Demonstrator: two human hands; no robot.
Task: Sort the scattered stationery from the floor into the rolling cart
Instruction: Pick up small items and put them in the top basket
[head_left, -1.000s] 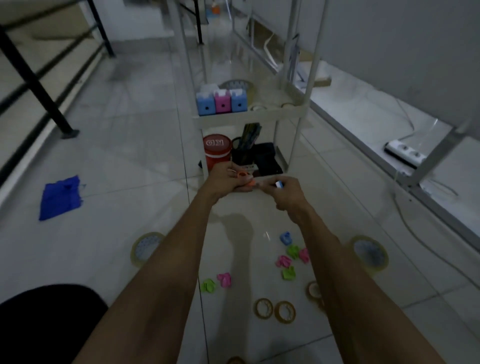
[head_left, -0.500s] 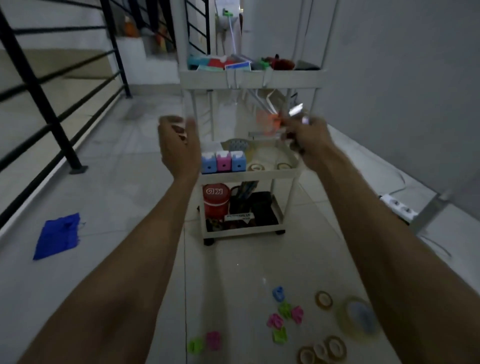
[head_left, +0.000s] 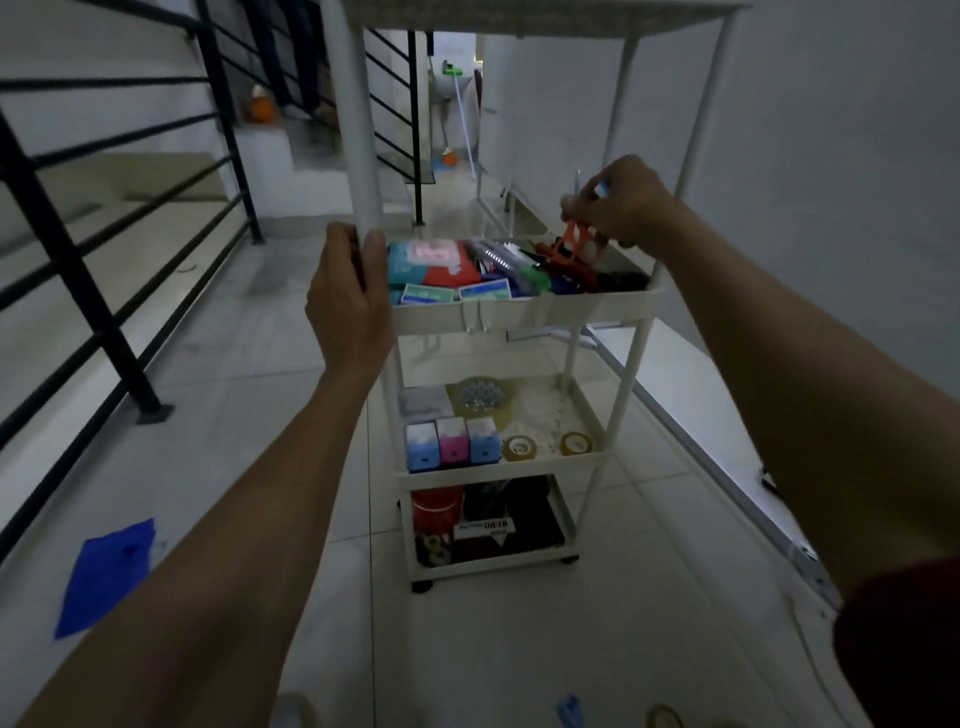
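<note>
The sort looks well underway but not finished. The rolling cart (head_left: 618, 415) already carries plenty: below the right grip (head_left: 623, 208) the upper tray (head_left: 519, 307) is crowded with packets, card boxes and pens. Further down, the middle tray (head_left: 498, 472) holds 3 small boxes (head_left: 452, 441) and 2 tape rolls (head_left: 519, 448). The bottom tray (head_left: 493, 567) has a red tin and dark boxes.

The right grip pinches the orange scissors (head_left: 574, 241) just over the far right end of the upper tray, their lower end touching or nearly touching the pile. A thin item with a blue bit is pinched with them; what it is cannot be told. The left grip (head_left: 353, 306) is wrapped round the front-left post (head_left: 363, 156), probably steadying the cart on its wheels.

Left to do, by my reading: set the scissors down, then fetch what lies on the floor far below both grips. At least 1 blue clip (head_left: 570, 713) and 1 tape roll on the floor (head_left: 664, 719) show at the lower edge.

A blue cloth (head_left: 109, 574) lies on the floor well to the left of the left grip, beyond it a black railing (head_left: 78, 260). The shelf above the right grip limits headroom, and the full tray leaves little free space.
</note>
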